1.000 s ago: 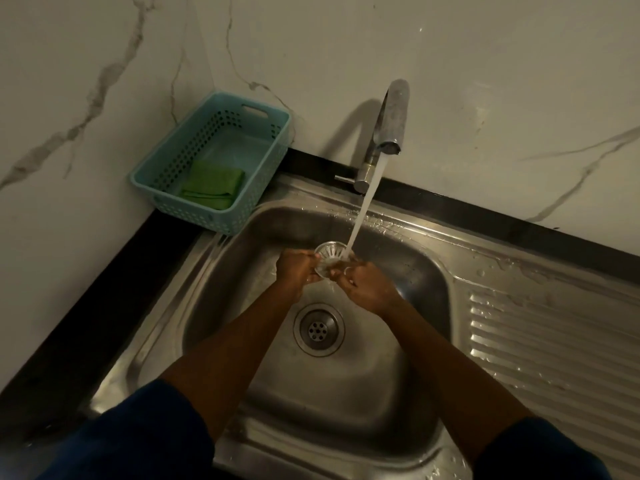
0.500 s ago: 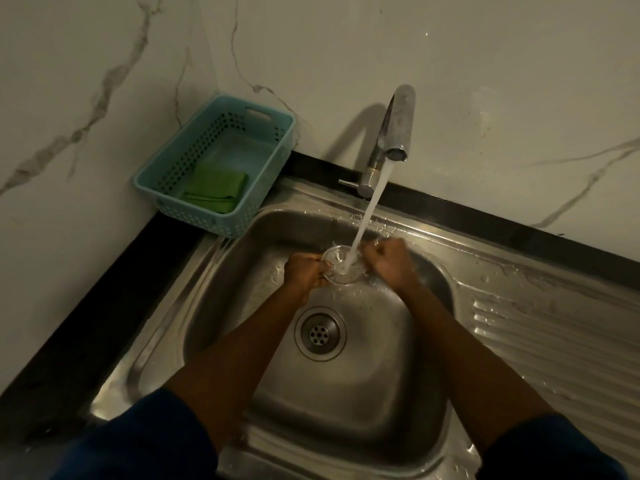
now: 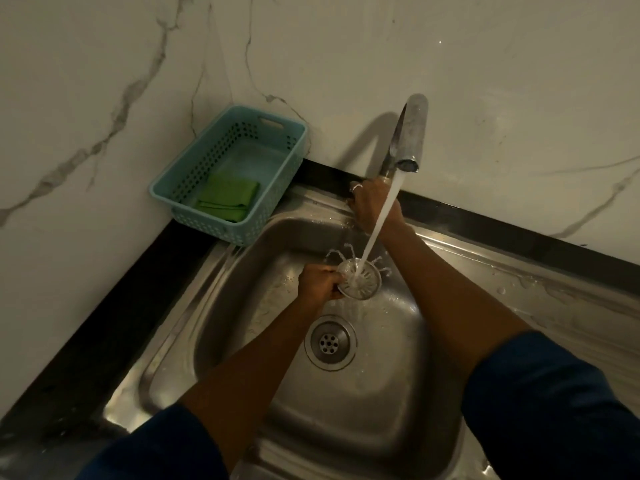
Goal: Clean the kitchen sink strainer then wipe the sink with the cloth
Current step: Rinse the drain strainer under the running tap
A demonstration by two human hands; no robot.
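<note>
Right, left hand (image 3: 320, 284) pinches strainer (image 3: 360, 278) rim under the stream, right hand (image 3: 372, 206) curled at tap (image 3: 407, 136) base, grip unclear; best tilt strainer so water flushes every slot, cloth (image 3: 228, 199) in basket (image 3: 294, 157) beyond left hand.

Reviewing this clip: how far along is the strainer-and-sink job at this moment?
Done: the strainer is out of the drain.

In hand: the left hand holds it by the rim under the running water, while the right hand is at the base of the tap.

Left: the green cloth lies folded in the basket, so wiping the sink hasn't begun.
</note>
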